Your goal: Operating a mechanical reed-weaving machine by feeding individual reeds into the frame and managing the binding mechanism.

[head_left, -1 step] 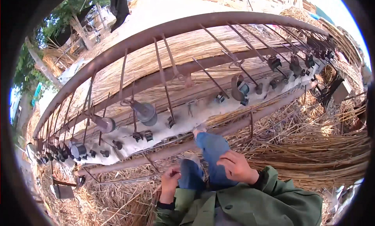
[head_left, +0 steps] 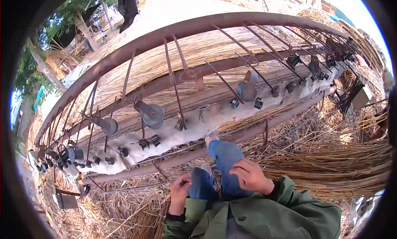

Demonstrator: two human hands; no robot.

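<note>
My left hand (head_left: pixel 180 188) is pinched beside my left knee (head_left: pixel 199 183); whatever is between its fingertips, if anything, is too small to make out. My right hand (head_left: pixel 248 175) is loosely curled, fingers partly apart and visibly empty, in front of my right leg (head_left: pixel 225 154). Beyond both hands is a long rusty metal frame (head_left: pixel 194 21) with several rods, round metal weights (head_left: pixel 153 117) and small black clamps (head_left: pixel 155 140) along a pale strip (head_left: pixel 211 115). My right foot (head_left: pixel 211 136) reaches a lower pipe near that strip.
Layered straw (head_left: pixel 136 73) lies behind the frame, and a dense bundle of reeds (head_left: pixel 322 173) is at my right. Loose straw covers the ground. Dark boxy fittings (head_left: pixel 359 96) are at the frame's right end. Trees (head_left: pixel 84 30) and hanging black fabric (head_left: pixel 126 9) stand at back left.
The hanging weights and clamps along the frame have shifted slightly, most clearly the one right of centre, which has swung upward. My hands stay in place.
</note>
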